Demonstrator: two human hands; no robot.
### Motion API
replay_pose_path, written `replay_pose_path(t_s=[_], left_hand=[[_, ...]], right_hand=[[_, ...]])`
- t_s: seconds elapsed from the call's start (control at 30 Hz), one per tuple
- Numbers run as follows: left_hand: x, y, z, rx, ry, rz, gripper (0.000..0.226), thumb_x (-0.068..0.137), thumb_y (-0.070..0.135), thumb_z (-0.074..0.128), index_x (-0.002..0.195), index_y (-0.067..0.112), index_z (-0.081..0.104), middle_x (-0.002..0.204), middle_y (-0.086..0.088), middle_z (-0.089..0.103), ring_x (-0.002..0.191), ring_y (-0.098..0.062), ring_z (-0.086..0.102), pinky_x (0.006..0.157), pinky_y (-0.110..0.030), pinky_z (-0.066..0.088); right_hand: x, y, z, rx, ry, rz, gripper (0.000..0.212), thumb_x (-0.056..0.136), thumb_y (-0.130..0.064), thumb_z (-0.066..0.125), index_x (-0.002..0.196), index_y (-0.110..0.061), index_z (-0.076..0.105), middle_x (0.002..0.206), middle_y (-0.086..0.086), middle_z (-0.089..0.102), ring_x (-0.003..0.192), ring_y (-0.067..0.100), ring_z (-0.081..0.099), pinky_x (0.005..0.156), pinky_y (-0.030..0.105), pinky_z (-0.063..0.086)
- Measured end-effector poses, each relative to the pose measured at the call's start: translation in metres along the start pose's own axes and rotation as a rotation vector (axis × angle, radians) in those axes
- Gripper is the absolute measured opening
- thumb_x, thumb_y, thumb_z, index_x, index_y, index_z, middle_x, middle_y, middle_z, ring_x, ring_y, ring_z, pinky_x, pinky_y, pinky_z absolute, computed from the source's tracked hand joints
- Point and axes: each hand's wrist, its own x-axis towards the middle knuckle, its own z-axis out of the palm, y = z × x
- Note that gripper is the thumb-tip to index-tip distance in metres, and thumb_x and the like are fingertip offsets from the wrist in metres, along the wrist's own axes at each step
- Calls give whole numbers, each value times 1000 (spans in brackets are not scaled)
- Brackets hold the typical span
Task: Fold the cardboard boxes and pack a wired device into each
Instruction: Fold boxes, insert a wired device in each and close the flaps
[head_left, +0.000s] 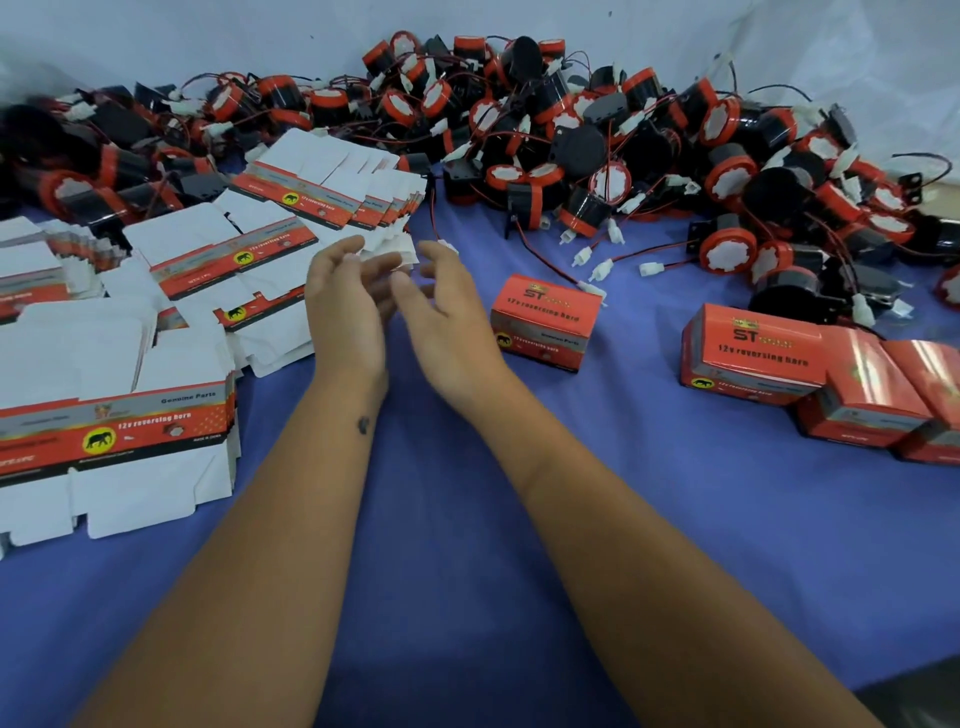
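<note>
Both hands are hovering over the blue counter (467, 519) near the middle, close together. The left hand (343, 306) and the right hand (447, 306) are each showing a loose, relaxed grip, fingers slightly curled and holding nothing. Flat unfolded cardboard boxes (119, 415) are lying in stacks from eight to eleven o'clock. A heap of red-and-black wired devices (597, 145) is stretching from eleven to two o'clock. One folded box (545, 322) is sitting just beside the right hand at three o'clock, and more folded boxes (831, 374) are clustering farther out that way.

Bright, even light with soft shadows; glare on the folded boxes (878, 384), edges slightly warped.
</note>
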Motion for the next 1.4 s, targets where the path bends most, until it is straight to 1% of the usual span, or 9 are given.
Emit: replay_pose_path(t_s=[0.17,0.3,0.43,0.63,0.87,1.0,1.13,1.27,1.4], left_hand=[[3,-6,3,110,-8,28,28,99,4,37,95,17,61,86,-1,70,79,-13,68,77,-24,55],[6,-9,2,204,-35,30,30,95,2,39,92,18,64,87,0,69,80,-12,67,74,-21,54],[5,-13,2,293,-85,62,31,94,3,42,85,23,65,86,3,68,78,-7,65,72,-18,52],[5,-15,2,364,-110,111,30,94,5,45,84,26,64,88,7,67,82,-5,63,73,-19,50],[-1,-10,2,555,-106,238,28,93,7,44,91,24,66,103,4,67,80,-2,59,72,-17,47],[2,-8,-5,1147,101,555,28,91,12,51,113,17,68,140,-12,52,138,-33,38,111,-45,34],[7,-10,-8,1578,6,147,62,96,34,51,152,16,32,163,-26,-1,149,-47,-7,118,-60,-5],[-1,-12,-1,1553,-206,366,52,94,25,50,144,12,42,153,-21,36,141,-38,31,113,-49,26],[-10,-15,9,1218,-329,513,52,89,1,47,138,18,53,143,-8,52,133,-30,44,107,-41,37]], right_hand=[[16,11,-34,121,351,295,66,97,-25,51,154,-11,20,157,5,25,141,21,30,109,27,27],[20,19,-60,328,596,373,70,94,-16,49,155,-18,13,134,7,47,91,16,54,81,30,45],[21,22,-73,394,701,351,74,95,-13,48,156,-18,6,140,2,38,89,9,48,76,24,38],[19,27,-113,529,741,365,34,96,-6,46,129,-4,52,77,4,55,65,16,49,57,25,41],[18,29,-138,622,581,409,17,97,-18,51,101,-10,65,79,6,65,62,18,60,55,26,52],[21,36,-114,-179,527,211,17,96,-16,46,102,-14,62,75,-3,55,62,16,44,58,33,36],[12,35,-74,-555,185,-91,28,95,-14,48,119,-15,61,108,0,56,96,19,52,77,35,44],[17,39,-63,-736,-38,-201,39,95,-15,50,134,-16,54,129,5,53,120,24,45,94,37,41],[19,37,-64,-530,-8,-143,38,97,-18,49,133,-25,56,96,3,64,93,25,55,80,42,46]])
